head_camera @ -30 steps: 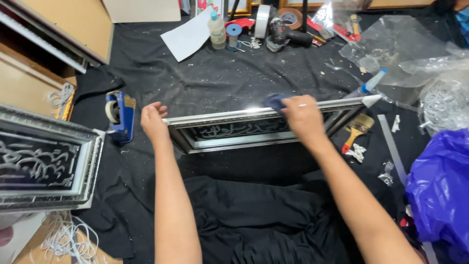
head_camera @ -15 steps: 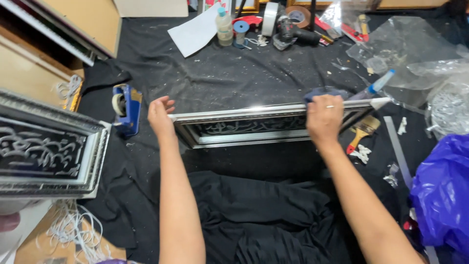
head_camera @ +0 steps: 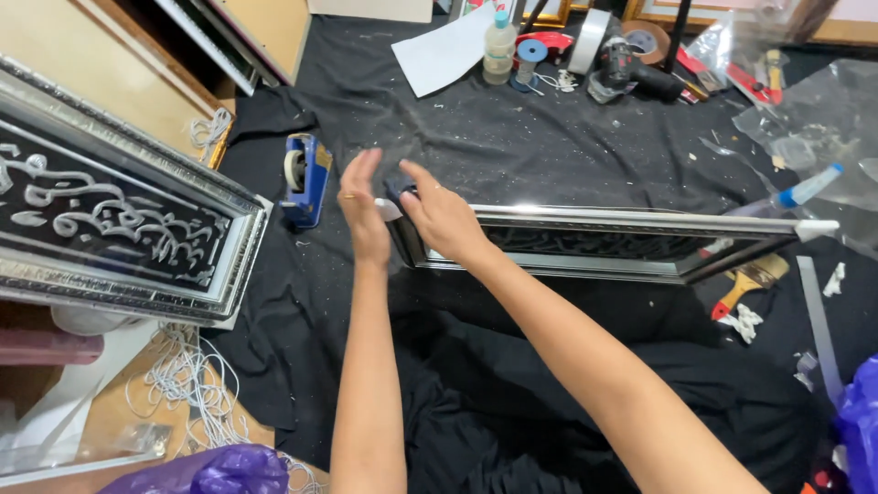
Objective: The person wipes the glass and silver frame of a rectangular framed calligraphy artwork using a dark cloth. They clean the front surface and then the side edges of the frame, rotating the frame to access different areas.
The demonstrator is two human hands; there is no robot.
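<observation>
Silver frame [head_camera: 622, 240] lies on the black-draped surface [head_camera: 512, 137]. Right hand [head_camera: 441, 215] presses a dark cloth [head_camera: 400, 190] on its left corner; left hand [head_camera: 363, 209] fingers spread, empty. Blue tape dispenser [head_camera: 305, 176] just left; brush [head_camera: 750, 279] by the right end. Cloth mostly hidden

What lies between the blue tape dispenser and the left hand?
In the head view, only bare black cloth lies between the tape dispenser and the left hand.
</observation>
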